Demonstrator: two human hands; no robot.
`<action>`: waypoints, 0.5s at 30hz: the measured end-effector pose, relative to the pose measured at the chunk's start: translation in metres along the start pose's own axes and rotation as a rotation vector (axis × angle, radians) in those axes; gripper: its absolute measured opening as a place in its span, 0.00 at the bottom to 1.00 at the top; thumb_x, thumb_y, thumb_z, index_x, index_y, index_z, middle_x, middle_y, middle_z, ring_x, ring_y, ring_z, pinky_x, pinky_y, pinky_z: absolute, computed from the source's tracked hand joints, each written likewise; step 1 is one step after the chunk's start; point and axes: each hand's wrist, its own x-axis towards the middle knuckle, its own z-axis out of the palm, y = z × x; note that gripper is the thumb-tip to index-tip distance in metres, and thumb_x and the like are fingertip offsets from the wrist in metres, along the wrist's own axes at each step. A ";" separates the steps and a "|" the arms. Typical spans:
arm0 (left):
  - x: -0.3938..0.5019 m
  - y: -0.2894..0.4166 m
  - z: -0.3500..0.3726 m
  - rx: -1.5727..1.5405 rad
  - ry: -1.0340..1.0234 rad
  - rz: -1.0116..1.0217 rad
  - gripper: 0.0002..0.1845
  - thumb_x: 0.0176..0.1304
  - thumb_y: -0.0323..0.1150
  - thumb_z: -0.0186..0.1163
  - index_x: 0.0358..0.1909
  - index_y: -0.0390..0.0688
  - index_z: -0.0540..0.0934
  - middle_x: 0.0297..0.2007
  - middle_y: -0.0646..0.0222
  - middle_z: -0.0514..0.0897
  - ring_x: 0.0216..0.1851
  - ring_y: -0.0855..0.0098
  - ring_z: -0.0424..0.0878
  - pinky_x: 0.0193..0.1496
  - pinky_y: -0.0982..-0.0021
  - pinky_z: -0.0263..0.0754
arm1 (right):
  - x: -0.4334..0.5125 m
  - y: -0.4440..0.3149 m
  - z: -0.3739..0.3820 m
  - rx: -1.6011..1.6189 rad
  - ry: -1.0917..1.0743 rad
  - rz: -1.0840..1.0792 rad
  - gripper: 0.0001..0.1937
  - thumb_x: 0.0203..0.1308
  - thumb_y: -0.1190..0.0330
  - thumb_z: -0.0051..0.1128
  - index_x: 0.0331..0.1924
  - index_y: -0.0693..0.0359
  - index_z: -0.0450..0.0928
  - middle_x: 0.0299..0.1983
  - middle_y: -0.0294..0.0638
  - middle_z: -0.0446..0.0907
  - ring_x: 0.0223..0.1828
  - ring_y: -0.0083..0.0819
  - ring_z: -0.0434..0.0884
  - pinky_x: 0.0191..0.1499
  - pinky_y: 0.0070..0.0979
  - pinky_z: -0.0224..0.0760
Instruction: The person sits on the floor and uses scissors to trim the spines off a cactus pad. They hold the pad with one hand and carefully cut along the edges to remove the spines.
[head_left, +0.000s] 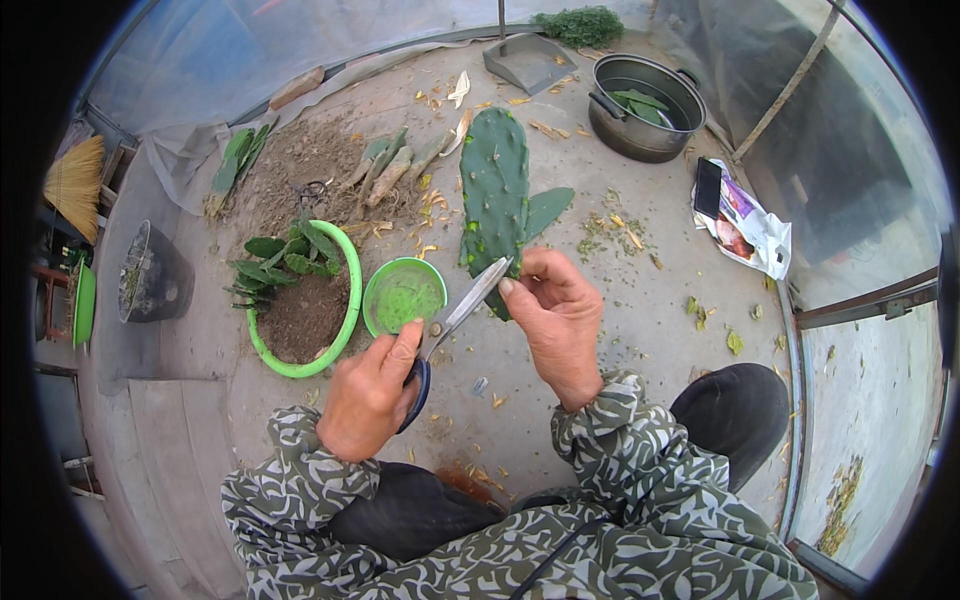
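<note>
My left hand (373, 397) grips the dark handles of a pair of scissors (459, 313), whose closed-looking blades point up and to the right. Their tips lie against the lower part of a large green prickly pear cactus pad (495, 180). With thumb and fingers, my right hand (559, 319) pinches that cactus near its lower end. A smaller pad (547, 210) juts out to its right. Bright green spots dot the big pad's edges and lower face. Just left of the blades stands a small green bowl (405, 296), its inside smeared with residue.
A green-rimmed pot (304, 367) holds soil and small cacti. Cut cactus pieces (390, 169) lie by loose soil. A metal pot (646, 139) with pads in it, a dustpan (529, 64), a black bucket (155, 277), and a phone (707, 187) on a plastic bag (757, 232) stand around.
</note>
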 end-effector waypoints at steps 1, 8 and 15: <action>0.000 0.000 0.000 -0.028 -0.007 -0.004 0.41 0.48 0.20 0.70 0.69 0.35 0.70 0.36 0.55 0.78 0.33 0.50 0.80 0.35 0.54 0.76 | 0.000 0.000 0.000 0.006 0.003 0.012 0.06 0.66 0.81 0.59 0.44 0.67 0.79 0.38 0.29 0.78 0.38 0.13 0.76 0.40 0.15 0.70; -0.003 -0.002 -0.005 0.124 0.185 0.009 0.38 0.47 0.18 0.68 0.66 0.36 0.74 0.33 0.58 0.76 0.30 0.55 0.78 0.32 0.57 0.74 | 0.003 0.007 -0.006 0.030 0.065 0.137 0.06 0.63 0.80 0.62 0.42 0.64 0.77 0.35 0.25 0.73 0.35 0.11 0.70 0.36 0.13 0.64; -0.001 -0.006 -0.008 0.343 0.199 0.096 0.34 0.52 0.18 0.64 0.66 0.33 0.74 0.31 0.62 0.71 0.29 0.61 0.77 0.30 0.61 0.73 | 0.002 0.006 -0.010 0.003 -0.003 0.160 0.08 0.61 0.82 0.60 0.43 0.66 0.80 0.36 0.28 0.78 0.35 0.12 0.73 0.37 0.13 0.66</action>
